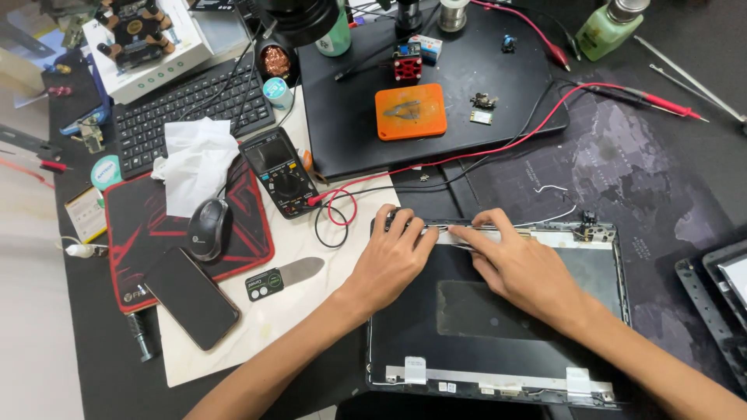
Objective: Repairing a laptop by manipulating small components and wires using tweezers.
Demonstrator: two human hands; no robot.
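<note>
Laptop lid point(498, 311), a dark back cover with the inner side up, lies on the bench point(685, 155) directly under both hands. In the head view, the left hand point(393, 253) rests on the upper left part of the lid, with its fingers point(405, 222) slightly spread and curled over the top edge. The right hand point(517, 264) lies just beside it, and its fingers point(475, 233) are held together and stretched flat, pressing on a thin silver strip point(498, 233) that runs along the same edge. The fingertips of both hands almost meet there. Neither hand closes around anything; they only press down. To the right of the right fingers, a small metal hinge point(595, 231) sits at the corner of the lid. Just above the left fingers, red and black wires point(342, 206) make loops and go to a multimeter point(282, 171). Far to the left of the left fingers lie a black mouse point(208, 228) on a red-black pad point(140, 225) and a dark phone point(192, 297).
</note>
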